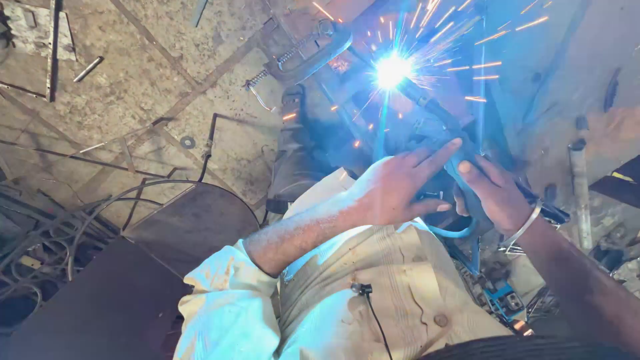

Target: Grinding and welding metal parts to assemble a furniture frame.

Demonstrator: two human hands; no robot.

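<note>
Welding, with the arc (392, 70) burning bright at the metal frame (373, 127) just past both hands. Right hand (497, 193) clenched round the electrode holder (467, 167), left hand (393, 187) loose, fingers extended along it as a brace. Best done slowly, keeping the tip close, wrists steady, sleeve (227, 300) clear of sparks.

Blinding blue-white welding arc (392, 70) glare washes nearby detail, edges perhaps slightly blurred.
</note>
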